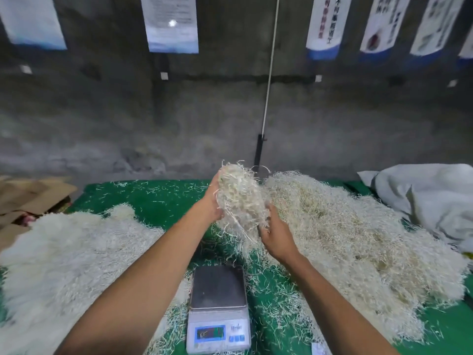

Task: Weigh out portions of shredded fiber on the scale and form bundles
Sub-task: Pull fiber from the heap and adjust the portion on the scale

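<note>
We cup a bundle of shredded fiber between our left hand and right hand, raised beyond the scale (its platform bare), fingers curled round it.

A single wide-angle view looked from the person's head, forward and down across the green surface; the scale sat close beneath at the bottom edge; both forearms reached up from the lower corners; farther off, the grey wall filled the upper half, its lines bowed by the lens.
</note>
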The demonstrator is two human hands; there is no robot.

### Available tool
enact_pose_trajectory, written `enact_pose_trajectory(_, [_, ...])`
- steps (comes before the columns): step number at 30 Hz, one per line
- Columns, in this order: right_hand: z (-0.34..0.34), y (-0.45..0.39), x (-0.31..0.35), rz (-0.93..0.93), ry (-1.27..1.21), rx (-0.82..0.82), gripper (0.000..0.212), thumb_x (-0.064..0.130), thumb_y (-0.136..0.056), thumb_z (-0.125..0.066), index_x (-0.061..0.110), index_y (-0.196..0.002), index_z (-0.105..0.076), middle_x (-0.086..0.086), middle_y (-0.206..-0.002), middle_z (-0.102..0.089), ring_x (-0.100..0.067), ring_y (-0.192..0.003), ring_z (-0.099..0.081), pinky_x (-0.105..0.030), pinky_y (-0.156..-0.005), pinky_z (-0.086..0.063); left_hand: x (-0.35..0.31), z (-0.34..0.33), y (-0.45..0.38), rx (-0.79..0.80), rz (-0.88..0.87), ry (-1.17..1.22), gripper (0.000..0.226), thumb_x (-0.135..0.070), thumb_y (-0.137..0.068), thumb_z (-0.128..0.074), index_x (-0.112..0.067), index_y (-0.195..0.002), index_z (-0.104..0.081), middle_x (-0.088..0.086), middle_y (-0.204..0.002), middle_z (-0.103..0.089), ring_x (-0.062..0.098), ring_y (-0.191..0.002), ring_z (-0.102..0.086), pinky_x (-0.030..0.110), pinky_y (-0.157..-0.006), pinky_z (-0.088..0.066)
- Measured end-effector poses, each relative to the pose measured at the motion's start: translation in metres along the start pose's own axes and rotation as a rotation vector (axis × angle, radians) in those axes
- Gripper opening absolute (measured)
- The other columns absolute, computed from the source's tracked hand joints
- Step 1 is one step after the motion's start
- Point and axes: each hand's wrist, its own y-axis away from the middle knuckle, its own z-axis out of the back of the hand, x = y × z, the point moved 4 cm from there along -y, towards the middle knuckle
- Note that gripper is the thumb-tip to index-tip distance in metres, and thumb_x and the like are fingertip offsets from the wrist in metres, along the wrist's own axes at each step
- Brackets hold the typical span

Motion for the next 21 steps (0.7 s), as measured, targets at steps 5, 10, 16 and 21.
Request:
enact_pose_trajectory(5, [0.029, -0.027, -0.018, -0.428, -0.542, -0.083, 0.021, -0.009, -0.095, -0.042, 0.003, -0.097, -0.060, -0.010, -0.090, -0.058, -0.012, -0.060, -0.049, -0.024, -0.049, -0.041, -0.005, 0.016, -0.018, 0.066, -0.172, -0.780, 0.059, -0.033, -0.095, -0.066, -0.011, -0.147, -0.048, 0.003, -0.130, -0.055, 0.014, -0.091, -0.068, 0.021, -0.061, -0.052])
enact_pose_trajectory(10, [0.047, -0.059, 0.015, -0.513, -1.176, -0.061, 0.016, -0.004, -0.098, -0.053, -0.004, -0.100, -0.068, -0.019, -0.096, -0.076, -0.026, -0.087, -0.075, -0.034, -0.075, -0.062, 0.044, 0.032, -0.037, 0.104, -0.332, -1.437, 0.082, -0.046, -0.083, -0.078, -0.018, -0.150, -0.040, 0.010, -0.132, -0.063, 0.013, -0.088, -0.069, 0.032, -0.080, -0.060])
enact_pose_trajectory(16, [0.009, -0.035, -0.001, -0.460, -1.085, 0.168, 0.040, 0.024, -0.110, -0.026, 0.013, -0.093, -0.060, 0.004, -0.059, -0.046, -0.008, -0.039, -0.034, -0.022, -0.034, -0.028, 0.032, 0.062, -0.058, -0.383, -0.192, -0.569, 0.027, -0.031, -0.098, -0.064, -0.010, -0.115, -0.061, 0.011, -0.096, -0.064, 0.018, -0.078, -0.065, 0.035, -0.069, -0.056])
enact_pose_trajectory(21, [0.003, -0.019, -0.041, -0.080, 0.379, 0.348, 0.035, 0.009, -0.096, -0.062, 0.015, -0.130, -0.058, -0.006, -0.107, -0.068, -0.019, -0.084, -0.065, -0.035, -0.078, -0.058, 0.030, 0.089, -0.070, -0.214, 0.130, -0.076, 0.048, -0.026, -0.107, -0.043, -0.013, -0.154, -0.037, 0.020, -0.159, -0.033, 0.043, -0.138, -0.042, 0.056, -0.105, -0.047])
